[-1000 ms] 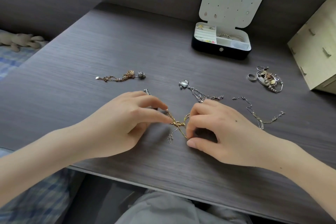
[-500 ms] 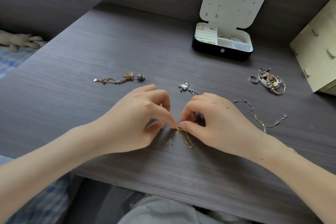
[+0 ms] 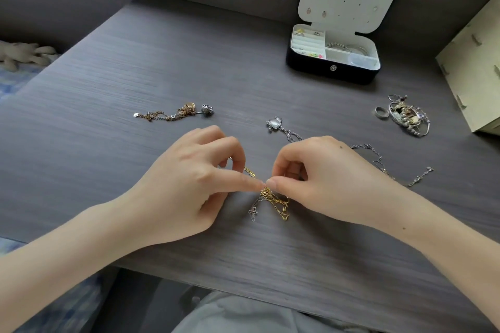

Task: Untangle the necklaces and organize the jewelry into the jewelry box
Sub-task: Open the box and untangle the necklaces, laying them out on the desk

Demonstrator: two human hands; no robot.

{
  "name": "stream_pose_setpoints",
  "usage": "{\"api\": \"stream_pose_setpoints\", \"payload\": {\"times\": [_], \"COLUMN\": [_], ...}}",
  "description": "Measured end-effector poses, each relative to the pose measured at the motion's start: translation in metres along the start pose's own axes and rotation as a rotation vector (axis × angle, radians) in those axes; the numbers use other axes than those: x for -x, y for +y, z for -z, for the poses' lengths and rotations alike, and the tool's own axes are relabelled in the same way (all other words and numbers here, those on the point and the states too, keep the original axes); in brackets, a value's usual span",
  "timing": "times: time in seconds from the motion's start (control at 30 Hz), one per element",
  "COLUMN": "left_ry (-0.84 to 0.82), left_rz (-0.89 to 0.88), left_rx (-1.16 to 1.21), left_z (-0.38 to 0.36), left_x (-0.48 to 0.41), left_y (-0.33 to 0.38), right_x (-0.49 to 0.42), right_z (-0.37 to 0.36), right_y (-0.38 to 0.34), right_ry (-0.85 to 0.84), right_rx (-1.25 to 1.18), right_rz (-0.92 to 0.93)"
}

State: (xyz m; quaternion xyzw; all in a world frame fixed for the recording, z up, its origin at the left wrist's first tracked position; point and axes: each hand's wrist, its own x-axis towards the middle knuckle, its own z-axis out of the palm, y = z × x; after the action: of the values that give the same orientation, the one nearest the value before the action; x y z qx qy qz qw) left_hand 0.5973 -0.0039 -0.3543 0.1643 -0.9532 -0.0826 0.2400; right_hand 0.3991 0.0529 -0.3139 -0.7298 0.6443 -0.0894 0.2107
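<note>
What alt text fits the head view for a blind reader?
The left hand and right hand pinch a knot of gold and silver chains on a grey desk. A loose gold chain lies farther left, and an open black jewelry box stands at the back right.

Knotted gold chain [image 3: 273, 199] before open jewelry box [image 3: 333, 54]

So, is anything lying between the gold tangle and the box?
Only a silver pendant chain, flat on the table roughly along that line. The left hand and right hand pinch the tangle; the box stands open, lid up. Lifted, the tangle should pass over it.
</note>
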Motion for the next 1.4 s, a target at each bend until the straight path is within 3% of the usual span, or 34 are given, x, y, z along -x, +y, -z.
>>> {"api": "stream_pose_setpoints", "payload": {"times": [0.37,1.0,1.4], "left_ry": [-0.079,-0.073,-0.071], "left_rz": [0.013,0.078,0.009], "left_rx": [0.037,0.102,0.023], "left_z": [0.002,0.000,-0.005], "left_x": [0.004,0.008,-0.001], "left_y": [-0.007,-0.013,-0.010], "right_x": [-0.014,-0.013,-0.016], "right_z": [0.002,0.006,0.005], "right_y": [0.002,0.004,0.000], "right_ry": [-0.054,-0.046,-0.076], "right_rx": [-0.025,-0.058,-0.104], "right_rz": [-0.063,-0.035,-0.057]}}
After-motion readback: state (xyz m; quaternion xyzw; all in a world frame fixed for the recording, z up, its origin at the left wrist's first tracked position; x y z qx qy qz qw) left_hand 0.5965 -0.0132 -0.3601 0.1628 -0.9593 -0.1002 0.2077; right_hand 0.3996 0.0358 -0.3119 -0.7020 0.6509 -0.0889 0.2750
